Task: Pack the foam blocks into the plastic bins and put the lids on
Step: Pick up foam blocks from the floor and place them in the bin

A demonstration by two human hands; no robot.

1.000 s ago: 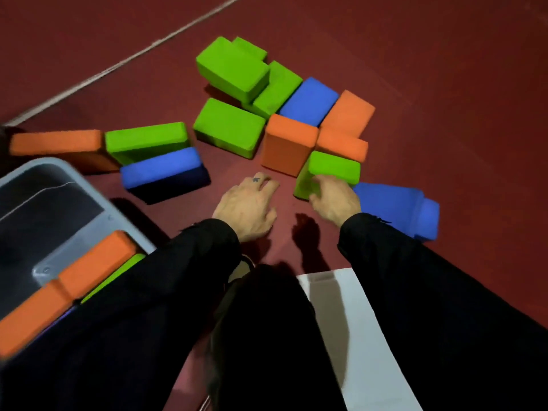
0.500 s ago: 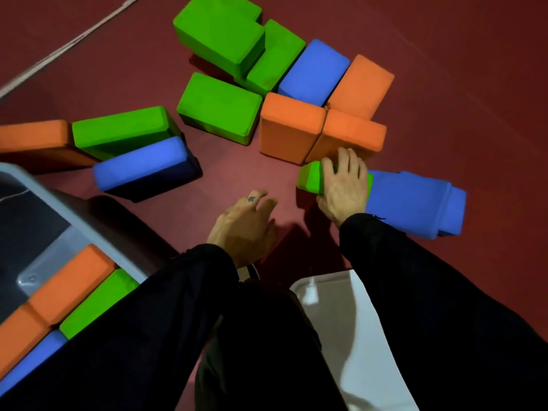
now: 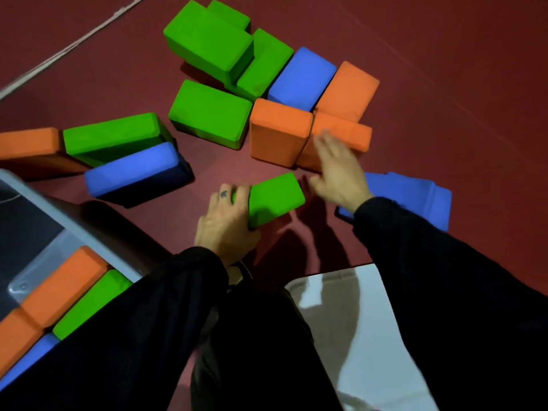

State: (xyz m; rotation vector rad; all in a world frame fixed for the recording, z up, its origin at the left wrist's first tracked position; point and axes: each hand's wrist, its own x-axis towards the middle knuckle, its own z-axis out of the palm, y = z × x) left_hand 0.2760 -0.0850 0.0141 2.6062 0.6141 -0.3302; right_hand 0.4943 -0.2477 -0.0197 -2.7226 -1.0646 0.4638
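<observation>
Dark red floor [image 3: 444, 69]: scattered foam blocks [image 3: 210, 114], plastic bin [image 3: 74, 215] at left, white lid [image 3: 355, 336] nearest the person.

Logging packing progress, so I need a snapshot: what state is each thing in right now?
left hand: grips the near green block's end
near green block: held, not yet in the bin
right hand: blurred, fingers spread, holds nothing, over an orange block
plastic bin: lid off, partly filled with blocks
white lid: flat on the floor, off any bin
other blocks on the floor: unpacked
</observation>
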